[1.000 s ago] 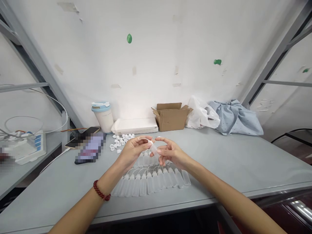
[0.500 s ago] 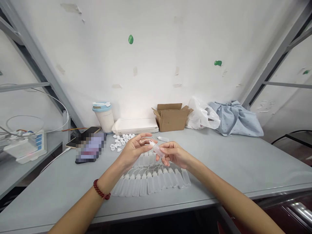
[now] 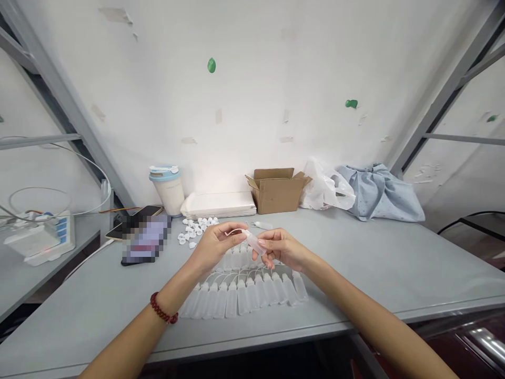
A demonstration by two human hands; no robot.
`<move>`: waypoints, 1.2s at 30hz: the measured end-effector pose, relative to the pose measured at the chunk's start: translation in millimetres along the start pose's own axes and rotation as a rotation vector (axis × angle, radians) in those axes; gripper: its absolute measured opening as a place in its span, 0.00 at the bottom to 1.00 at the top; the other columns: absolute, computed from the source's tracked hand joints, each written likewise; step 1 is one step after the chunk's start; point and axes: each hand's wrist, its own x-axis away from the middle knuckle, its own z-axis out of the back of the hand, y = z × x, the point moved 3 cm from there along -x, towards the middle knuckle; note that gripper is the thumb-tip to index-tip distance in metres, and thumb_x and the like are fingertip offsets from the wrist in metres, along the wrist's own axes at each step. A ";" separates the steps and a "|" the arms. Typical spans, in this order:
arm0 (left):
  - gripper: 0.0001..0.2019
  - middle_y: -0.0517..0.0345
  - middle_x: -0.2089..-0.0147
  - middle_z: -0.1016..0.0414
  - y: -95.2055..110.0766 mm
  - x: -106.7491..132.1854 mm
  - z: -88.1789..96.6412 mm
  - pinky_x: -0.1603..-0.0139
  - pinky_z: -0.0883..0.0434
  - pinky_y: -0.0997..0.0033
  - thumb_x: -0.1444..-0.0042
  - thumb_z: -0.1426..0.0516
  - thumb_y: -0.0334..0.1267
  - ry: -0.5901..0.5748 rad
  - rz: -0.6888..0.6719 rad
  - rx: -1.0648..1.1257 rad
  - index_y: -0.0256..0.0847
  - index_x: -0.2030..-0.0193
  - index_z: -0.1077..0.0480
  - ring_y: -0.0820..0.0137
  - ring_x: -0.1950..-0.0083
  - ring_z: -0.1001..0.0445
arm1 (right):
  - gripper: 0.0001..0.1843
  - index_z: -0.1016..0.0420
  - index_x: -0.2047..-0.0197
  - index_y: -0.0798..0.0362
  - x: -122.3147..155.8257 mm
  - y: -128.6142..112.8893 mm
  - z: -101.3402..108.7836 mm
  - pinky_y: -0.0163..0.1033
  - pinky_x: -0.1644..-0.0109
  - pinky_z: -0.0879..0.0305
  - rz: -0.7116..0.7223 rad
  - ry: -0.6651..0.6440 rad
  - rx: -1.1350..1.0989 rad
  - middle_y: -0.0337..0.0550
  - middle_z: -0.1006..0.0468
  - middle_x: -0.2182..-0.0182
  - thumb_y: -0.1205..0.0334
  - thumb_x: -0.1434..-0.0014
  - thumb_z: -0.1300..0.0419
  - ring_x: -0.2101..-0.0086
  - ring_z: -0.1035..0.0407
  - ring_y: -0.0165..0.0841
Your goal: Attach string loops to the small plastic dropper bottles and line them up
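Head view — left hand (image 3: 215, 246) and right hand (image 3: 281, 247) each grip one small bottle (image 3: 253, 243).

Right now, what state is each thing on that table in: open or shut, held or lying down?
Small bottle: held above the table between both hands, tilted.
Left hand: fingers pinched at the bottle's tip end.
Right hand: gripping the bottle's body.
Row of bottles: lying flat, side by side.
Loose white caps: scattered, off any bottle.
Cardboard box: flaps open.
Cup: upright, lid on.
Phone: lying flat.
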 end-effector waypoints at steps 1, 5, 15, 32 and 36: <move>0.10 0.56 0.64 0.24 0.9 0.4 0.5 0.57 0.35 0.70 0.55 0.36 0.39 0.001 -0.018 0.004 0.41 0.64 0.24 0.66 0.60 0.29 | 0.16 0.24 0.65 0.60 -0.2 0.1 0.1 0.30 0.79 0.38 0.002 -0.004 -0.005 0.45 0.22 0.71 0.54 0.48 0.37 0.83 0.34 0.23; 0.12 0.55 0.58 0.24 4.7 2.2 0.7 0.54 0.35 0.70 0.54 0.36 0.37 -0.028 -0.062 0.006 0.43 0.60 0.26 0.66 0.55 0.29 | 0.16 0.24 0.66 0.61 -0.4 0.3 0.6 0.30 0.79 0.39 0.008 -0.013 -0.008 0.46 0.22 0.71 0.54 0.47 0.38 0.83 0.35 0.23; 0.11 0.56 0.69 0.25 2.3 -1.2 1.7 0.68 0.35 0.71 0.53 0.37 0.44 0.022 -0.001 -0.190 0.39 0.66 0.24 0.69 0.69 0.31 | 0.16 0.27 0.62 0.58 -1.2 0.1 0.2 0.31 0.79 0.38 0.050 0.109 0.134 0.43 0.23 0.73 0.53 0.47 0.38 0.81 0.33 0.25; 0.10 0.55 0.65 0.25 6.4 0.7 -3.1 0.61 0.31 0.70 0.52 0.39 0.41 -0.039 -0.030 -0.267 0.37 0.65 0.27 0.68 0.63 0.28 | 0.20 0.33 0.71 0.57 -3.5 4.7 4.8 0.28 0.87 0.49 0.019 0.175 0.071 0.36 0.30 0.81 0.46 0.46 0.42 0.87 0.42 0.21; 0.11 0.56 0.65 0.24 5.4 1.5 -4.0 0.60 0.30 0.69 0.50 0.40 0.41 -0.064 -0.013 -0.267 0.37 0.63 0.27 0.68 0.63 0.27 | 0.18 0.33 0.66 0.56 -2.9 1.8 5.1 0.28 0.85 0.46 0.072 0.210 0.130 0.35 0.30 0.80 0.48 0.46 0.42 0.86 0.41 0.21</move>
